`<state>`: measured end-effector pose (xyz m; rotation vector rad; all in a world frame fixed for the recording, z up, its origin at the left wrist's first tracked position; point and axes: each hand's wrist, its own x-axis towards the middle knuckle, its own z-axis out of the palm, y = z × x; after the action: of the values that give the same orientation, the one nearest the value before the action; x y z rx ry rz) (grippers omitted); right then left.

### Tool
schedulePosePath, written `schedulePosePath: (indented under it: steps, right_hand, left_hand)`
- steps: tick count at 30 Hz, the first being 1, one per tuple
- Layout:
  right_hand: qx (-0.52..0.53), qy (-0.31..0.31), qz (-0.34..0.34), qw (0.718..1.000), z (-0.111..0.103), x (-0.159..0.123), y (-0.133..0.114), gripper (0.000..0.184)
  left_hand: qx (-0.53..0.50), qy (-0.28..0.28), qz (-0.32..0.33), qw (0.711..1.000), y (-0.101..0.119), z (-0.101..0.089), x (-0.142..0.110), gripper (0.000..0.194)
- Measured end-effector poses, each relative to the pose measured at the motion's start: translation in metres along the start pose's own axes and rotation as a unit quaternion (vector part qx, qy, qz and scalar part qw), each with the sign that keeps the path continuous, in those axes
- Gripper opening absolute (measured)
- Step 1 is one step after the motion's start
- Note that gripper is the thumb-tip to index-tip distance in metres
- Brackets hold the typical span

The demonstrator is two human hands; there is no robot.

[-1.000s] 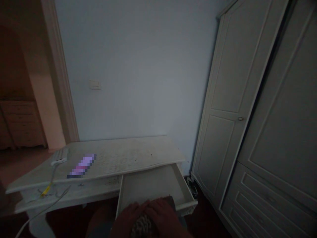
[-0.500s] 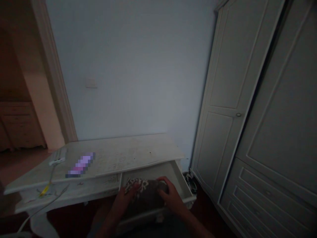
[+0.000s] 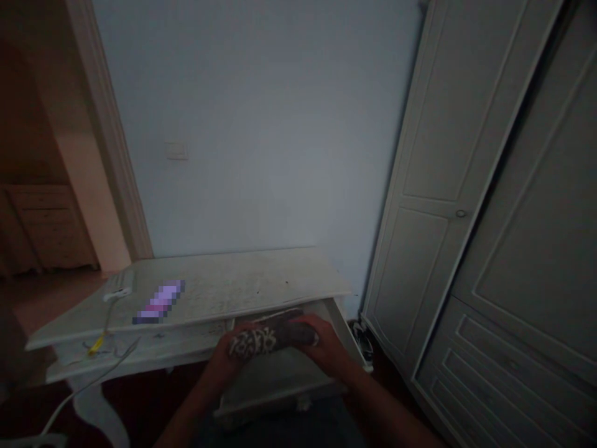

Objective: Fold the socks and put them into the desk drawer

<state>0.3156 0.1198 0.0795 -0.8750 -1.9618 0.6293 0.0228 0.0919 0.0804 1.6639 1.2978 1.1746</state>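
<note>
Both hands hold a folded cloth [image 3: 275, 333], dark grey-brown with a white leafy pattern at its left end. It is over the pulled-out drawer [image 3: 280, 376] of a white desk; whether it touches the drawer floor, I cannot tell. My left hand [image 3: 228, 351] grips the patterned end, its fingers partly hidden. On the plain right end, my right hand [image 3: 321, 339] is closed, with the thumb on the near side. Light grey drawer floor shows below the cloth.
On the worn white desktop [image 3: 233, 280] lie a blurred-out purple rectangle [image 3: 161, 302] and a white power strip [image 3: 117, 292] with a hanging cable. A white wardrobe [image 3: 420, 249] stands at the right. Dark shoes [image 3: 361, 339] sit between it and the desk.
My hands have moved the cloth farther back over the drawer. It is now turned so a narrower edge faces me, and more of the drawer floor shows in front.
</note>
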Motion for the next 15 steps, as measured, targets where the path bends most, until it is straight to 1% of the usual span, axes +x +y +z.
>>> schedulePosePath:
  steps: [1, 2, 3, 4, 5, 6, 7, 8, 9, 10, 12, 14, 15]
  right_hand:
    - [-0.051, -0.055, -0.044, 0.996, -0.004, -0.013, 0.000, 0.042]
    - [-0.096, -0.110, -0.073, 0.987, -0.006, -0.028, 0.002, 0.045]
    - [-0.132, -0.153, -0.083, 0.976, -0.006, -0.043, 0.004, 0.051]
    - [-0.160, -0.180, -0.076, 0.968, -0.005, -0.058, 0.006, 0.057]
    - [-0.180, -0.193, -0.061, 0.963, -0.002, -0.071, 0.009, 0.061]
    - [-0.194, -0.191, -0.047, 0.961, 0.001, -0.081, 0.011, 0.063]
    - [-0.204, -0.179, -0.045, 0.961, 0.005, -0.089, 0.012, 0.063]
    - [-0.210, -0.166, -0.061, 0.961, 0.010, -0.093, 0.013, 0.060]
    - [-0.214, -0.157, -0.093, 0.960, 0.013, -0.095, 0.013, 0.055]
    - [-0.215, -0.147, -0.131, 0.957, 0.017, -0.095, 0.013, 0.050]
    - [-0.211, -0.130, -0.191, 0.950, 0.020, -0.094, 0.011, 0.042]
    - [-0.204, -0.129, -0.210, 0.948, 0.020, -0.095, 0.011, 0.038]
    - [-0.200, -0.132, -0.205, 0.949, 0.018, -0.097, 0.013, 0.037]
  left_hand:
    - [0.052, -0.046, 0.015, 0.997, -0.006, -0.008, -0.016, 0.059]
    - [0.109, -0.097, 0.021, 0.989, -0.012, -0.014, -0.034, 0.058]
    - [0.159, -0.157, 0.017, 0.975, -0.017, -0.019, -0.052, 0.069]
    - [0.191, -0.200, 0.013, 0.961, -0.021, -0.021, -0.068, 0.087]
    - [0.213, -0.208, 0.001, 0.955, -0.023, -0.020, -0.080, 0.097]
    - [0.231, -0.204, -0.010, 0.951, -0.022, -0.016, -0.087, 0.095]
    - [0.246, -0.176, -0.018, 0.953, -0.019, -0.009, -0.090, 0.080]
    - [0.259, -0.145, -0.025, 0.955, -0.014, 0.000, -0.088, 0.066]
    - [0.270, -0.131, -0.023, 0.954, -0.007, 0.011, -0.082, 0.062]
    - [0.276, -0.137, -0.008, 0.951, 0.001, 0.023, -0.074, 0.069]
    - [0.286, -0.203, 0.034, 0.936, 0.016, 0.048, -0.057, 0.095]
    - [0.308, -0.258, 0.042, 0.915, 0.024, 0.072, -0.045, 0.119]
    - [0.330, -0.268, 0.029, 0.904, 0.026, 0.083, -0.042, 0.125]
